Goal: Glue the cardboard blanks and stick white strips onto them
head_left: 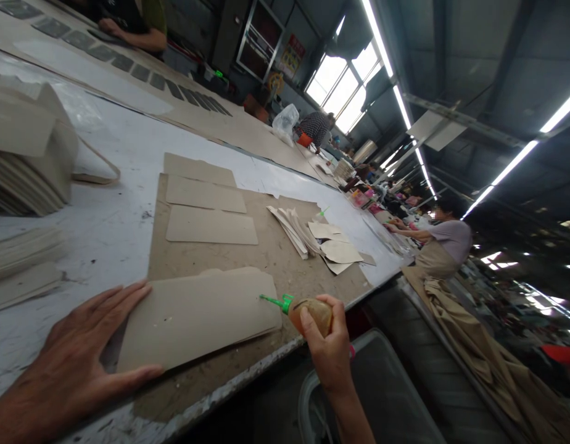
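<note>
- Left hand [76, 364]: spread open, laid on left end of front cards [197, 314]; light, even pressure advised so edges aren't shifted.
- Green nozzle [274, 301]: over right end of front cards; best held low, clear of fingers.
- Right hand [334, 357]: wrapped round bottle [319, 310]; gentle, even squeeze advised.
- Counts: big left pile [26, 179], uncountable; single cards [211, 225], 3; front cards, more than one, total hidden; held bottle, 1.

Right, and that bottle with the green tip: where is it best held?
Its wide amber body seems best, taken from the end opposite the green nozzle, thumb and fingers on either side, as the right hand does. The body is broad and rounded, while the slender nozzle points out over the beige sheets.
</note>
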`<state>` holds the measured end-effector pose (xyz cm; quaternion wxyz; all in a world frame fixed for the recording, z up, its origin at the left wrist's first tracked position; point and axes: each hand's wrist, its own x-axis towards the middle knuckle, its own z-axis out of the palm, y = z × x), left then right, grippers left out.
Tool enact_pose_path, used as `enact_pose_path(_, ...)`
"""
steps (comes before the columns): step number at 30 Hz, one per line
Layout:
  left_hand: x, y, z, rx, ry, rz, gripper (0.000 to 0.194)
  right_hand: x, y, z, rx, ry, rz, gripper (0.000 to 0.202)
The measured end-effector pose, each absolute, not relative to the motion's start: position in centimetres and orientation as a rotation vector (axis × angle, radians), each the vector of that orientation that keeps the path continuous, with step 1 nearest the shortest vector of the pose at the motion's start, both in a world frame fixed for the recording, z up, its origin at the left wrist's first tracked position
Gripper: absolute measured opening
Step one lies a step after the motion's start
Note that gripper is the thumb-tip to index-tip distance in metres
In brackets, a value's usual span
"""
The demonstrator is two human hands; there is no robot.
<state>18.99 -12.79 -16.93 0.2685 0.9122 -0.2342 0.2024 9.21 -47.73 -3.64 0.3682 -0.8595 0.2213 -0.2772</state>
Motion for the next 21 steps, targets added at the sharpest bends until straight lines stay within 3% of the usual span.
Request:
enact_pose_path(14,18.4,-13.1,-16.0,2.533,-0.625,0.471,0.089,7.4,-46.3,-2.2,-2.121,0.587,-0.710,0.042)
enact_pose_path(21,17.0,-13.4,-15.6,2.612,-0.692,0.548,0.105,8.0,-42.0,-1.9,-1.931,0.539,-0.609,0.050)
